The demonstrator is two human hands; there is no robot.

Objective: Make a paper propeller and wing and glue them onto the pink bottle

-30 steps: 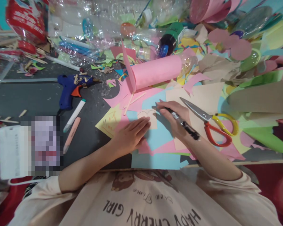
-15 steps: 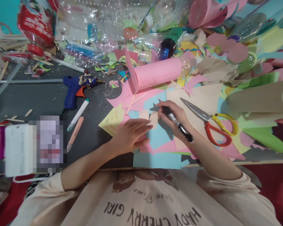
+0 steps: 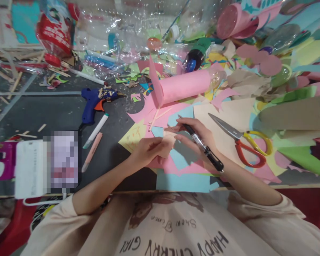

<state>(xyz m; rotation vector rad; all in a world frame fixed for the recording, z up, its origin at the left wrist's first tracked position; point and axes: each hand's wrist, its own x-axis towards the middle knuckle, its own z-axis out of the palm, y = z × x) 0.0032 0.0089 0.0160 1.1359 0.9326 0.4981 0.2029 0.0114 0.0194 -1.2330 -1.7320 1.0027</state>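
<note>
A small piece of beige paper (image 3: 169, 144) is pinched between the thumb and fingers of my left hand (image 3: 148, 150). My right hand (image 3: 196, 133) has a black pen (image 3: 200, 142) lying across it, its tip pointing up and away from me, while the fingertips touch the beige paper's far edge. Beneath both hands lie light blue paper (image 3: 185, 153) and pink paper scraps. To the right of my right hand rest scissors (image 3: 240, 137) with one yellow and one red handle, partly on a larger beige sheet (image 3: 226, 110).
A pink paper-wrapped bottle (image 3: 186, 85) lies beyond my hands. On the left are a blue glue gun (image 3: 92, 103), two markers and a phone (image 3: 65, 160) with a blurred screen. Plastic bottles (image 3: 53, 32) and paper scraps crowd the far side.
My left hand has gone from lying flat to pinching the small beige paper, which is now lifted. My right fingers have come over to its edge, still with the pen. The view has shifted slightly.
</note>
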